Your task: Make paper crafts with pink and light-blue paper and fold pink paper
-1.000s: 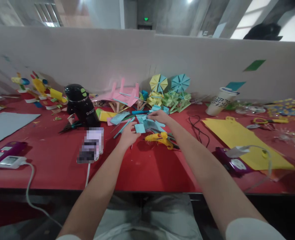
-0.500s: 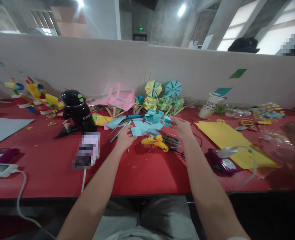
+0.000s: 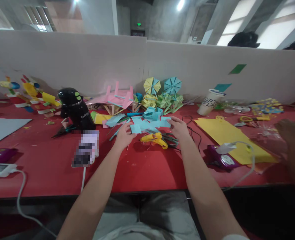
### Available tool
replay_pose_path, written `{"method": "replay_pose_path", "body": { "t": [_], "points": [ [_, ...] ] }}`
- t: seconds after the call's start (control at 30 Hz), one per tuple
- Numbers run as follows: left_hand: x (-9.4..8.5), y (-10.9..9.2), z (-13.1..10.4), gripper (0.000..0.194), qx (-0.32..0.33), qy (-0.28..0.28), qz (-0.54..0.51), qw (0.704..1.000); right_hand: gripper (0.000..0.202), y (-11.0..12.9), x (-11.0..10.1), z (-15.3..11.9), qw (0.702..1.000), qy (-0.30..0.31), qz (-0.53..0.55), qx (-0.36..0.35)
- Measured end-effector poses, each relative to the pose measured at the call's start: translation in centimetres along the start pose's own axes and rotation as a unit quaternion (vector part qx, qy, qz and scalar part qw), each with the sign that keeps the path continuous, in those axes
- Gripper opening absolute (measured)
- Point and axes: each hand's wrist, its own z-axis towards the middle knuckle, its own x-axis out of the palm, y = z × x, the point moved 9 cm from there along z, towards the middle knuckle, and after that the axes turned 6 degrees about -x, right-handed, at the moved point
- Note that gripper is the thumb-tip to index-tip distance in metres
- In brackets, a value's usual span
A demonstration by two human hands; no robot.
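Observation:
My left hand (image 3: 124,136) is closed on the edge of a small light blue paper piece (image 3: 135,129) at the left of a loose pile. Across the pile, my right hand (image 3: 179,128) pinches another light blue paper piece (image 3: 165,122) by its right edge. Between the hands lie more blue paper scraps (image 3: 147,125), some of them folded. Just in front of the pile rests a yellow hot glue gun (image 3: 154,138). Scissors (image 3: 171,140) lie beside it, partly hidden by my right hand.
A black flask (image 3: 74,108) and a phone (image 3: 86,150) stand left. Paper umbrellas (image 3: 172,86) and a pink paper table (image 3: 119,96) are behind. Right are a paper cup (image 3: 209,103), yellow sheets (image 3: 219,133), a purple power bank (image 3: 221,158) and another person's hand (image 3: 288,128).
My right hand has moved slightly left and now grips a blue paper piece at the pile's right. My left hand stays on its piece. The view has shifted a little.

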Motion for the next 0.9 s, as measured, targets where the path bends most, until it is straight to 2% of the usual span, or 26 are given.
{"method": "replay_pose_path", "body": {
  "t": [0.23, 0.4, 0.57, 0.73, 0.8, 0.9],
  "points": [
    [0.0, 0.0, 0.0, 0.054, 0.007, 0.004, 0.0, 1.0, 0.037, -0.2, 0.5, -0.5, 0.995, 0.039, -0.093, -0.024],
    [0.0, -0.1, 0.2, 0.053, 0.019, 0.005, 0.01, 1.0, 0.043, 0.2, 1.9, -1.0, 0.992, 0.077, -0.094, -0.045],
    [0.2, -0.4, 1.1, 0.06, 0.013, 0.02, -0.015, 1.0, 0.046, 0.1, 3.4, -1.6, 0.992, 0.088, -0.086, -0.038],
    [1.8, -2.0, 2.1, 0.059, 0.01, 0.053, -0.027, 0.998, 0.048, -0.9, 5.5, -2.7, 0.981, 0.179, -0.072, 0.03],
    [2.7, -2.5, 2.3, 0.06, 0.011, 0.069, -0.016, 0.997, 0.05, -0.8, 5.9, -2.9, 0.98, 0.186, -0.06, 0.036],
    [3.7, -2.5, 2.6, 0.061, 0.008, 0.085, -0.006, 0.996, 0.048, -0.4, 6.2, -2.7, 0.985, 0.165, -0.038, 0.032]
  ]
}}
